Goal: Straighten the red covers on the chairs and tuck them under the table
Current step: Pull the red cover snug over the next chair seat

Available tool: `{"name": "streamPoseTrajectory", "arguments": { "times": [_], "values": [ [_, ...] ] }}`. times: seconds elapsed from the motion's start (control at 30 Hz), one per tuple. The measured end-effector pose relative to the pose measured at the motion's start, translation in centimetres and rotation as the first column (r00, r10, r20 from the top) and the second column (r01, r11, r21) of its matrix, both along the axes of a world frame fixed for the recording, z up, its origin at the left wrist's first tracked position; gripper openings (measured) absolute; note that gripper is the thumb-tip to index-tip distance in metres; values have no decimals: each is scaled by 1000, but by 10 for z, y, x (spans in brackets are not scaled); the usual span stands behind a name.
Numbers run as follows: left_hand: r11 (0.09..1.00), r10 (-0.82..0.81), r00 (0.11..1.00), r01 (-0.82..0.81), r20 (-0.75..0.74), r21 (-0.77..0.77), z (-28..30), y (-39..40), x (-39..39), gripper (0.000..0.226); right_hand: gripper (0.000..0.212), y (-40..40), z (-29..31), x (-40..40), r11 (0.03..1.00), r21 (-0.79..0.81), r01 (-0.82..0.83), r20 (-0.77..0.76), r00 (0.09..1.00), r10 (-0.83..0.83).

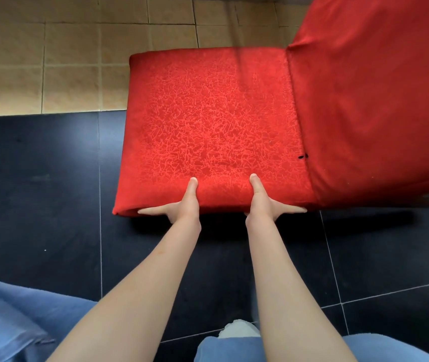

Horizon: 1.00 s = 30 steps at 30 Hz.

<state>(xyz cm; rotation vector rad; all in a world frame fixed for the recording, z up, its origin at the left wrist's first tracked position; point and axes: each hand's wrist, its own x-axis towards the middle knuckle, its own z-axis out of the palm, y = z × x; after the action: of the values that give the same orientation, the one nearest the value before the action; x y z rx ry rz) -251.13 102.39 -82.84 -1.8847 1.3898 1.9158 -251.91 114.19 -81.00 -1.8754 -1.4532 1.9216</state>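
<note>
The bumpy red cloth cover (208, 121) sits right ahead on the chair seat. The left hand (182, 205) and right hand (265, 203) both pinch its near edge, equally close.

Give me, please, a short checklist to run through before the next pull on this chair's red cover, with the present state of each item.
1. Left hand on the seat's near edge, thumb on top: ok.
2. Right hand on the same edge, thumb on top: ok.
3. Red cover smooth across the seat top: ok.
4. Cover's near-left corner pulled down snug: cannot tell.
5. Small dark gaps at the seam by the backrest closed: not ok.
6. Table in view for tucking the chair under: not ok.
</note>
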Motion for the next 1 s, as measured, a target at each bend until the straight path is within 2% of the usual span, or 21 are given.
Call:
{"name": "streamPoseTrajectory", "arguments": {
  "times": [0.37, 0.63, 1.0],
  "values": [
    [999, 45, 991, -48, 127, 20, 72, -5, 17, 152, 152, -7, 79, 11, 999, 32, -33, 144, 989, 28],
    [997, 78, 976, -75, 203, -23, 124, -52, 41, 150, 151, -51, 135, 42, 1000, 15, -21, 264, 964, 16],
    [996, 84, 916, -77, 393, -35, 189, -104, 100, 151, 148, -99, 199, 102, 999, 16, -40, 419, 908, 29]
  ]
}}
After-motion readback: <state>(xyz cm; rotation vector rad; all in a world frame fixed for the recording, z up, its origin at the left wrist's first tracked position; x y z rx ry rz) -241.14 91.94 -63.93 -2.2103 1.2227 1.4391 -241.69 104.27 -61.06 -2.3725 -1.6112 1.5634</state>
